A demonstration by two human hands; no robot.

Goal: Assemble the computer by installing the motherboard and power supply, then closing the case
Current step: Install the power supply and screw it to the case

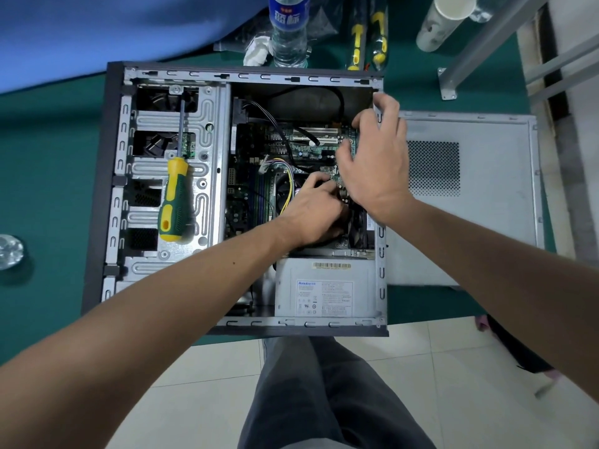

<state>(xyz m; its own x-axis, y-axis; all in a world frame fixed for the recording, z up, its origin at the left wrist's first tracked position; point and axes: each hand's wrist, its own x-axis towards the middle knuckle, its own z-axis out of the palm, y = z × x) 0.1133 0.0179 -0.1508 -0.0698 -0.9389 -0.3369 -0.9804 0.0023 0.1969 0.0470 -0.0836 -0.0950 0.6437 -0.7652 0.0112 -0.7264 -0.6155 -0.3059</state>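
Observation:
The open computer case [107,176] lies flat on the green table. Inside it sits the green motherboard [278,147], with black and coloured cables over it. The grey power supply [324,293] sits in the case's near right corner. My left hand [314,215] reaches in over the CPU fan, its fingers curled on the board's right part; what they hold is hidden. My right hand [376,157] hovers over the board's right edge by the case's rear wall, fingers spread and loosely bent. The grey side panel [486,196] lies flat to the right of the case.
A green and yellow screwdriver [176,196] rests on the drive cage at the case's left. A water bottle [288,27], crumpled tissue [257,50], two more yellow-handled tools [369,37] and a paper cup [444,21] stand behind the case. A clear glass object [9,251] sits far left.

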